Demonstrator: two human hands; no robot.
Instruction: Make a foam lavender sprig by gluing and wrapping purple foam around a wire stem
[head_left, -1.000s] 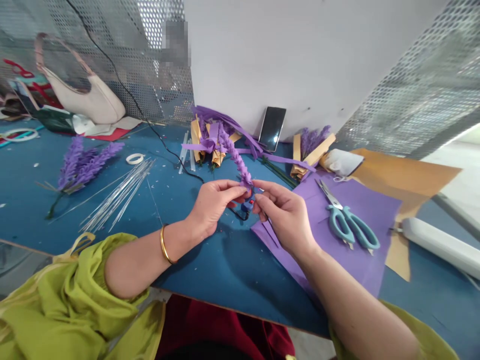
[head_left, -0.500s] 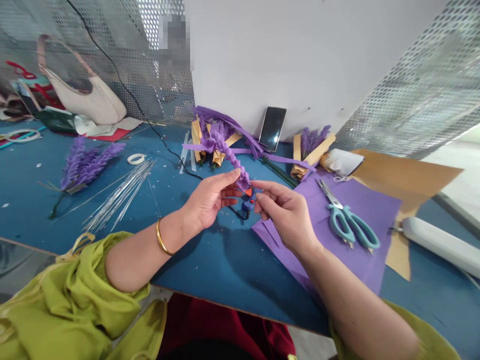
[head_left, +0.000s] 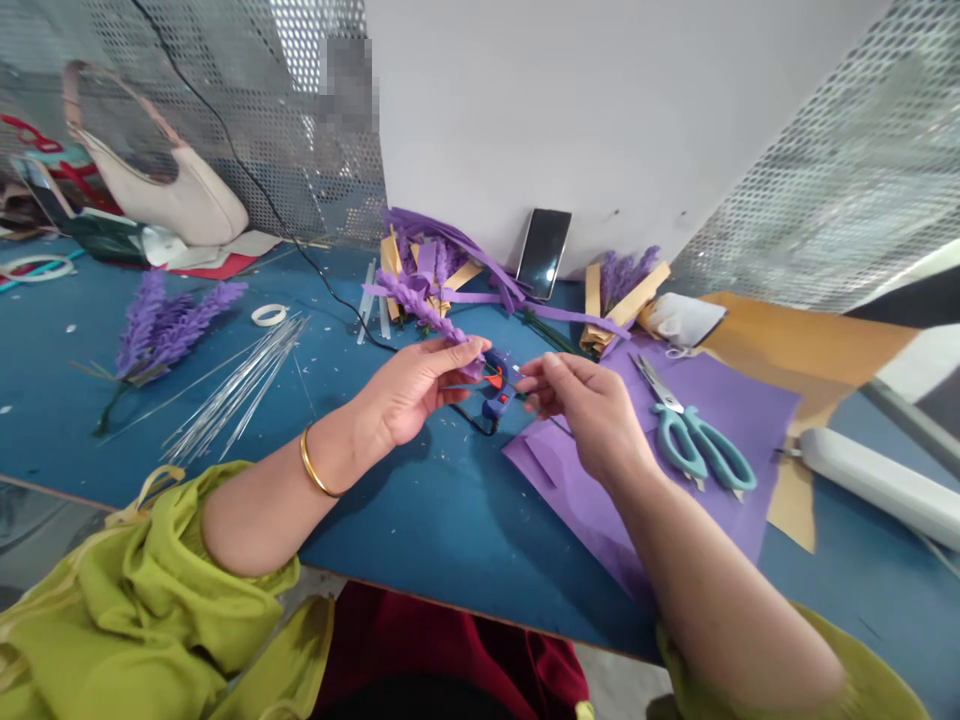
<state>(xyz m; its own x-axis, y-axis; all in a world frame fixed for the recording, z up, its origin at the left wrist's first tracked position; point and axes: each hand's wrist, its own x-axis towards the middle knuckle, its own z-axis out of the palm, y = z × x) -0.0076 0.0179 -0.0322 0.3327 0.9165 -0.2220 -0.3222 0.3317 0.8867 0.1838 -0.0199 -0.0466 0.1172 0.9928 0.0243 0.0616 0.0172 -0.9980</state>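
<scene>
My left hand point(head_left: 412, 388) is closed on the lower part of a purple paper flower sprig point(head_left: 417, 302), which slants up and to the left. My right hand point(head_left: 592, 412) pinches the thin stem end of the same sprig between thumb and fingertips. Just below and between the two hands, a small blue glue gun point(head_left: 495, 396) with an orange trigger lies on the blue table point(head_left: 420, 520). Its black cord runs off toward the back left. A purple paper sheet point(head_left: 739, 405) lies under my right wrist.
Teal scissors point(head_left: 701, 443) rest on the purple sheet. Thin metal wires point(head_left: 236, 388), a tape roll point(head_left: 268, 315) and a finished purple bunch point(head_left: 161, 322) lie left. At the back are a phone point(head_left: 544, 253) and more purple sprigs point(head_left: 626, 275); right, brown paper point(head_left: 806, 350) and a white tube point(head_left: 877, 488).
The sprig has tipped from nearly upright to leaning far left. My left hand rolled with it, and my right hand shifted slightly right and up, still pinching the stem end.
</scene>
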